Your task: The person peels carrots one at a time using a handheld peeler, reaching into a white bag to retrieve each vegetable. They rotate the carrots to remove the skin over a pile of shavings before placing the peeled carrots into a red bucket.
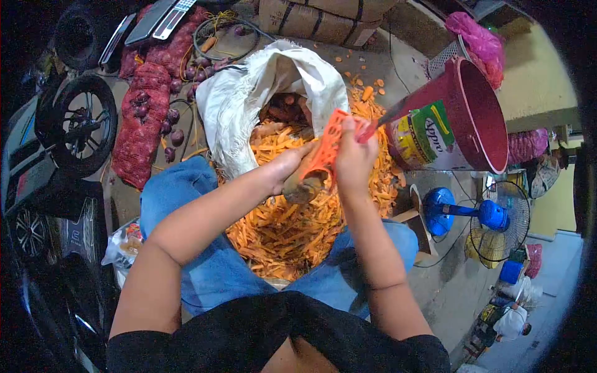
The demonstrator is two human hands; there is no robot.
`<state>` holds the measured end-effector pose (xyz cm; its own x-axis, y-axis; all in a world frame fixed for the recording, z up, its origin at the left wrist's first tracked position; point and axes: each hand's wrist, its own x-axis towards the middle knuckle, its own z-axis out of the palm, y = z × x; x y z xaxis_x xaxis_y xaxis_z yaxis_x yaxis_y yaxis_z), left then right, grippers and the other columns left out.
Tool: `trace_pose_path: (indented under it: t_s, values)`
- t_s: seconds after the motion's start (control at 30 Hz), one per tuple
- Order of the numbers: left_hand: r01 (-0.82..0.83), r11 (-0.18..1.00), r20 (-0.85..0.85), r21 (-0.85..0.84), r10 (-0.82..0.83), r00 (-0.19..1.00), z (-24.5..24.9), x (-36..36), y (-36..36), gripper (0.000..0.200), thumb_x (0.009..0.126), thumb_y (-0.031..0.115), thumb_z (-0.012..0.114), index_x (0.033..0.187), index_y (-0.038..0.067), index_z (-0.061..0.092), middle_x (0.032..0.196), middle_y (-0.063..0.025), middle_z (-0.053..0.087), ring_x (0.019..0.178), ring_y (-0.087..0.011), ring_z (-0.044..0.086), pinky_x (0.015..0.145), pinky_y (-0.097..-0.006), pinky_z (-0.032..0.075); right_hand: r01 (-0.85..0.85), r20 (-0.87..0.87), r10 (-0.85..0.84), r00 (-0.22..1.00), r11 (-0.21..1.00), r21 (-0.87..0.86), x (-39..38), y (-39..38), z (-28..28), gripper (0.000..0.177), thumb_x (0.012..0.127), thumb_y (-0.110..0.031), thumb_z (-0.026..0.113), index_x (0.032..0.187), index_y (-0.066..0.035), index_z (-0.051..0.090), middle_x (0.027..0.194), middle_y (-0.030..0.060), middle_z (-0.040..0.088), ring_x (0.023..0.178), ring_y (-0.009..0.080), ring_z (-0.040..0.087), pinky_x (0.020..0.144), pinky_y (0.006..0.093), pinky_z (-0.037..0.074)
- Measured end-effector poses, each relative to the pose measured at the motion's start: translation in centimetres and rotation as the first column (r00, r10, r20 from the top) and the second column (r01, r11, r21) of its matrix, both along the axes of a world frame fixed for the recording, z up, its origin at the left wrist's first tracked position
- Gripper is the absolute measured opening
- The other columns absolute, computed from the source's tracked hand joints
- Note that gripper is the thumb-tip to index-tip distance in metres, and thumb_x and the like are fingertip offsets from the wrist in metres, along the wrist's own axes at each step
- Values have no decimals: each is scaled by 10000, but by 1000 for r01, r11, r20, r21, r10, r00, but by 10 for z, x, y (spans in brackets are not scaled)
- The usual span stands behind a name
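Observation:
My left hand is wrapped round a brownish root vegetable, perhaps a carrot; much of it is hidden. In my right hand is a tool with a red handle. A perforated orange piece lies between my hands, over the vegetable; which hand holds it I cannot tell. Below them a large heap of orange peelings fills the space between my legs. Just beyond, an open white sack shows carrots inside.
A maroon bucket tilts at the right, near a blue fan. Red net bags of onions, loose onions and a motorcycle wheel are on the left. Cardboard boxes stand at the back. A person is far right.

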<state>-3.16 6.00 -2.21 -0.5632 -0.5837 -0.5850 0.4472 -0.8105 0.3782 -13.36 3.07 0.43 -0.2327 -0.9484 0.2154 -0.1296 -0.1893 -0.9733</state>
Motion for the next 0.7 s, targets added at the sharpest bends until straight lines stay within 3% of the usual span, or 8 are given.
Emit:
trace_pose_path:
  t_s: [0.1, 0.17, 0.3, 0.4, 0.43, 0.5, 0.57, 0.7]
  values:
    - [-196, 981, 89, 1, 195, 977, 6, -3, 1, 340, 851, 324, 256, 981, 86, 461, 787, -45, 552, 585, -137, 536, 522, -261, 456, -40, -130, 40, 991, 999, -1, 1, 5, 0, 181, 778, -172, 479, 770, 7, 501, 650, 74, 518, 582, 151, 479, 549, 284, 393]
    - [56, 974, 84, -219, -38, 996, -6, 1, 3, 319, 859, 275, 251, 999, 80, 462, 847, -39, 553, 649, -133, 546, 585, -264, 467, 54, -287, -61, 956, 998, -32, -12, -12, -18, 189, 763, -171, 481, 777, 17, 500, 654, 137, 522, 577, 212, 494, 556, 317, 398]
    - [200, 865, 178, -460, -131, 975, -5, -4, 23, 362, 846, 287, 319, 1103, 45, 401, 1055, -64, 481, 898, -142, 492, 790, -272, 391, 583, -606, -528, 595, 803, -127, -104, -80, -55, 228, 752, -185, 468, 798, 34, 514, 716, 172, 545, 647, 296, 527, 581, 369, 396]
    - [212, 961, 84, -175, -200, 976, 5, 4, 13, 385, 846, 314, 311, 1110, 47, 398, 1083, -71, 461, 933, -155, 476, 812, -284, 379, 656, -340, -612, 714, 755, 18, -115, -80, -46, 221, 766, -168, 474, 753, 48, 518, 675, 129, 556, 602, 235, 535, 543, 326, 400]
    - [109, 988, 58, -112, -103, 993, 0, 6, 9, 399, 843, 339, 306, 1096, 49, 409, 1036, -80, 492, 892, -166, 502, 792, -296, 397, 650, -343, -607, 717, 760, 15, -105, -76, -38, 221, 766, -168, 474, 753, 48, 518, 675, 129, 556, 602, 235, 535, 543, 326, 400]
    - [45, 996, 51, -75, -42, 998, -12, 11, -1, 404, 841, 348, 302, 1090, 50, 412, 1022, -83, 500, 873, -173, 512, 779, -303, 408, 196, 132, -217, 967, 968, 158, -66, -55, -17, 253, 803, -225, 446, 736, 10, 515, 627, 39, 519, 509, 120, 481, 481, 259, 381]
    - [-36, 997, 38, -69, 38, 999, -13, 10, -4, 403, 843, 354, 283, 1071, 53, 421, 987, -87, 516, 826, -176, 533, 737, -310, 435, 49, -11, -48, 999, 960, 276, -29, -21, 8, 214, 813, -209, 438, 756, -13, 502, 614, -8, 480, 544, 48, 430, 475, 196, 338]
    - [-116, 992, 35, -56, 118, 992, -5, 6, -3, 378, 851, 358, 240, 1035, 81, 419, 883, -81, 536, 731, -166, 548, 638, -293, 461, -79, -40, 83, 996, 992, 100, 8, 5, -5, 200, 805, -191, 455, 757, -2, 498, 594, -12, 451, 562, 56, 402, 476, 216, 330]
